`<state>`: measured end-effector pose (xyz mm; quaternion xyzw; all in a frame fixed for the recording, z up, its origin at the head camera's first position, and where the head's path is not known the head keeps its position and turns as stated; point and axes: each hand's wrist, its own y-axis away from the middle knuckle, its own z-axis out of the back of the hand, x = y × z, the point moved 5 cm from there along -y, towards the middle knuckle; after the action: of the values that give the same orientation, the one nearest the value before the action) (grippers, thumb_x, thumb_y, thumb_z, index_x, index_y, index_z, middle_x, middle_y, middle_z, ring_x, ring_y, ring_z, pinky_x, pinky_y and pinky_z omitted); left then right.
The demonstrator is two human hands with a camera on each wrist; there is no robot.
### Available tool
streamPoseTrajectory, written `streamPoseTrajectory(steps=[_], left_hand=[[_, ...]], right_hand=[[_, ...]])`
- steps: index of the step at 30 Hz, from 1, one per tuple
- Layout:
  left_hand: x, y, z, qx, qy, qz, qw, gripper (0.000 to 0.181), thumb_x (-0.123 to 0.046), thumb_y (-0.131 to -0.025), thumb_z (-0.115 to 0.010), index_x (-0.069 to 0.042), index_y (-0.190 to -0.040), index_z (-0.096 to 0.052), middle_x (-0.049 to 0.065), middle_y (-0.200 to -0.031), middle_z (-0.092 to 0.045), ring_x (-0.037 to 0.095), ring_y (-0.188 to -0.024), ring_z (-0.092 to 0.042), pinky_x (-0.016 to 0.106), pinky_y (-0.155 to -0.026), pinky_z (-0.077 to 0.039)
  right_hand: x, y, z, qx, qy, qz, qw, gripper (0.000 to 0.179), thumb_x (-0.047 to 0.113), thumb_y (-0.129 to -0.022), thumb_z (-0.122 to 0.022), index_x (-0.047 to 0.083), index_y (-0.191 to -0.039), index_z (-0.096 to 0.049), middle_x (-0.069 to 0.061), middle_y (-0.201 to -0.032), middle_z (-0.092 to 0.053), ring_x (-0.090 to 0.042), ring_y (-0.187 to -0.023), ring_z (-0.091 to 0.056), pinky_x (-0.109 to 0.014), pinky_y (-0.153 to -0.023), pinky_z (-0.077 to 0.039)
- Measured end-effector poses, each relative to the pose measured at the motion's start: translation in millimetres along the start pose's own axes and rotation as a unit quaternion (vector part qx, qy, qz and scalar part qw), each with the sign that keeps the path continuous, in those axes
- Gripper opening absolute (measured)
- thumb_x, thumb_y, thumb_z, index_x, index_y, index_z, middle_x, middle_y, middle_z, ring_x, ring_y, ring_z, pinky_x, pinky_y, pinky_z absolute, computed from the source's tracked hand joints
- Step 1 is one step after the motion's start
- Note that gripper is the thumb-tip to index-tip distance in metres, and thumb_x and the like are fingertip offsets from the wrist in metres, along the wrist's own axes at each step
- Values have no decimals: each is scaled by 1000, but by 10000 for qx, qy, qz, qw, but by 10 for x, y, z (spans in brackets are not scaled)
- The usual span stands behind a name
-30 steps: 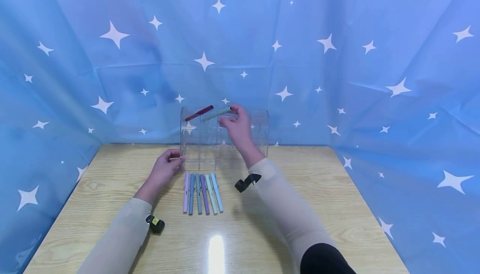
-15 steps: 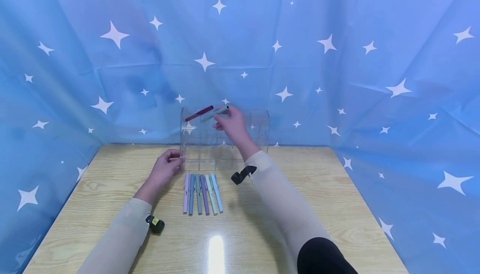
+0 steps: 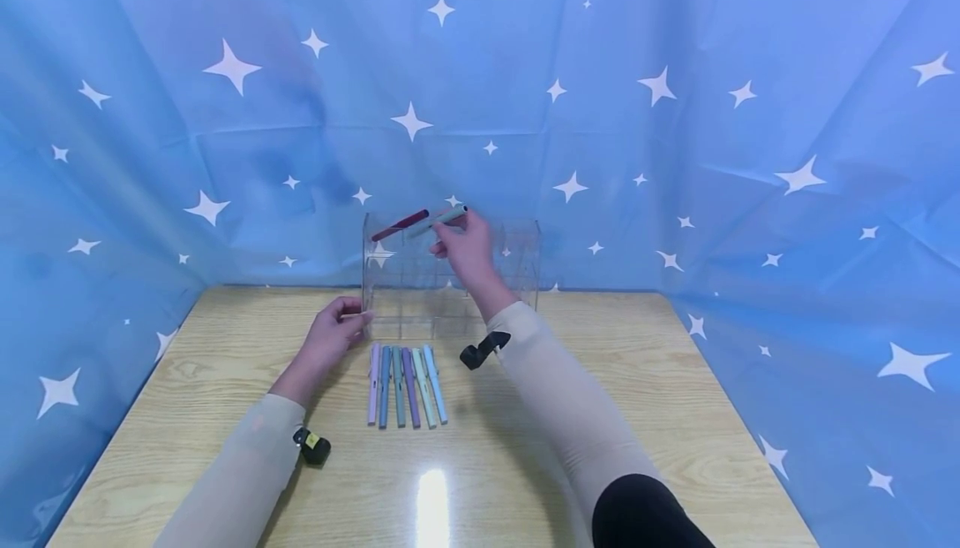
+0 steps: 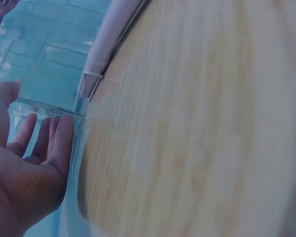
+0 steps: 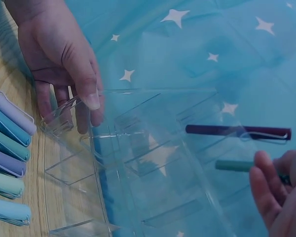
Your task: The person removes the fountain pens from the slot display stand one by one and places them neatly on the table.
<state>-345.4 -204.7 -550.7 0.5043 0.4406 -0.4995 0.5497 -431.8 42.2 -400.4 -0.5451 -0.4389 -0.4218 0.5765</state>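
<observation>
A clear acrylic rack [image 3: 386,302] with several compartments stands at the back of the table. My left hand [image 3: 333,333] holds its left side low down, with the thumb [image 5: 84,81] at the front edge and the fingers by the side. Up at the rack's top, my right hand [image 3: 471,252] pinches a green pen [image 5: 234,165] between thumb and fingers. The pen is tilted, its right end raised. Just left of it a dark red pen [image 3: 400,225] lies slanted in the upper left compartment. Whether the green pen touches the rack is unclear.
In front of the rack, several capped pens lie side by side on the wooden table [image 3: 600,398], among them a lilac pen [image 3: 374,384] and a light blue pen [image 3: 435,384]. A blue star-patterned cloth [image 3: 480,72] hangs close behind the rack.
My right hand first shifted left along the green pen, its thumb now nearer the pen's middle. Since then the pen has risen slightly to the right. The left hand stays on the rack.
</observation>
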Motion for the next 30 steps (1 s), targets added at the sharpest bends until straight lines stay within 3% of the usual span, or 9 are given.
streamPoseTrajectory(steps=[6, 17, 22, 26, 30], left_hand=[[-9, 0, 6, -35, -30, 2, 10000, 52, -26, -113, -68, 1, -154, -52, 21, -154, -50, 37, -138, -58, 44, -114, -57], [-34, 14, 3, -29, -27, 13, 10000, 51, -26, -113, -68, 1, -153, -53, 21, -153, -51, 37, -136, -57, 45, -115, -55], [-43, 20, 5, -60, -82, -29, 9999, 48, -24, -113, -67, 1, -151, -54, 21, -151, -52, 36, -134, -58, 42, -114, -57], [-40, 26, -7, -34, -89, -50, 9999, 48, -24, -113, -67, 3, -150, -53, 22, -150, -52, 37, -133, -58, 41, -113, -57], [-26, 18, -14, -37, -66, -51, 10000, 48, -24, -113, -67, 4, -150, -54, 23, -149, -53, 38, -133, -59, 41, -112, -58]], right_hand=[[60, -3, 89, -583, -324, 424, 9969, 18, 10, -109, -73, 1, -124, -71, -15, -113, -74, -19, -72, -75, -43, -76, -70], [159, 135, 337, -1278, -583, 532, 9887, 34, 11, -109, -72, -9, -135, -64, -8, -108, -74, -17, -89, -73, -34, -75, -67], [165, 277, 404, -1181, -721, 437, 9894, 33, 10, -110, -69, -6, -138, -62, -13, -114, -74, -28, -107, -75, -33, -86, -67], [133, 382, 416, -906, -920, 278, 9912, 29, 9, -114, -63, 1, -141, -59, -26, -128, -69, -42, -120, -72, -35, -96, -66], [88, 472, 402, -486, -1100, 43, 9927, 30, 9, -117, -56, 1, -146, -55, -32, -135, -59, -41, -124, -70, -37, -100, -64]])
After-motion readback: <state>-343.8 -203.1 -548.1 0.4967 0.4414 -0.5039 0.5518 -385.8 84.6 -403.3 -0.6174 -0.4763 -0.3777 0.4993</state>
